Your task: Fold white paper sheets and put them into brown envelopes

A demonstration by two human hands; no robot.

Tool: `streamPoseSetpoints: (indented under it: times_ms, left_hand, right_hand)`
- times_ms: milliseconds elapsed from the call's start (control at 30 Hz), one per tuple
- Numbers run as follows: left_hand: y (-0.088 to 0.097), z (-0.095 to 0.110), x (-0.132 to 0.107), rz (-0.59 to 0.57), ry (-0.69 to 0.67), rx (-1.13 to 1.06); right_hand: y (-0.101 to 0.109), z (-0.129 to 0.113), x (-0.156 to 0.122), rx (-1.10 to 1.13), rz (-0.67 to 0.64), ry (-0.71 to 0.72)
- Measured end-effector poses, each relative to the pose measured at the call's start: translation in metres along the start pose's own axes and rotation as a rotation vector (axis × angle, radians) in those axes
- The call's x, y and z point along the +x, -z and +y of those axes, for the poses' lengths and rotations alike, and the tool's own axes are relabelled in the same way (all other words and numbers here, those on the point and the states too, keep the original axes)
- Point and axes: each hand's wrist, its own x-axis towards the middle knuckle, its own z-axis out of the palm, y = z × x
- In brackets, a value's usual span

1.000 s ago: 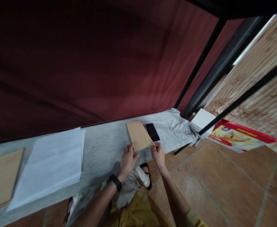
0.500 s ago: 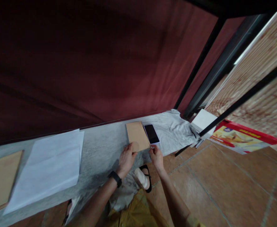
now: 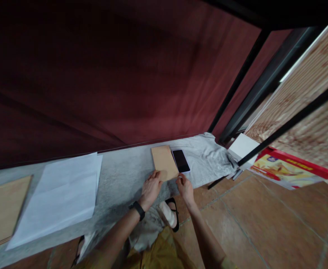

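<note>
A rectangle of brown kraft paper (image 3: 164, 160) lies on the grey cloth-covered bench in front of me; whether it is one sheet or a folded stack, I cannot tell. My left hand (image 3: 150, 188) grips its near left corner, the fingertips on top and the thumb by the near edge. At the near right corner, my right hand (image 3: 185, 189) pinches the edge between thumb and forefinger. A phone (image 3: 181, 161) with a dark screen and pale rim lies flat along the paper's right side, just beyond my right fingertips.
Large white sheets (image 3: 64, 194) and a thicker brown paper stack (image 3: 4, 209) lie farther left on the bench (image 3: 121, 168). A dark red curtain (image 3: 124, 93) hangs behind. Black frame bars (image 3: 242, 76), a white box (image 3: 242, 147) and a red printed carton (image 3: 292, 168) stand right.
The view has shifted slightly, so everything appears a little lower and to the right. Both hands stay at the same corners of the brown kraft paper.
</note>
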Motion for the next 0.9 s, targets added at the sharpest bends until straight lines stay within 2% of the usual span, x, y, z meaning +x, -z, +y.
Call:
streamPoseSetpoints:
  times_ms: [400, 900]
  left_hand:
    - [0.001, 0.003, -0.004, -0.008, 0.004, -0.026]
    - [-0.004, 0.007, -0.013, 0.005, -0.054, 0.063]
  right_hand:
    - [-0.005, 0.013, -0.001, 0.031, -0.035, 0.044]
    - [-0.003, 0.015, 0.007, -0.072, -0.066, 0.050]
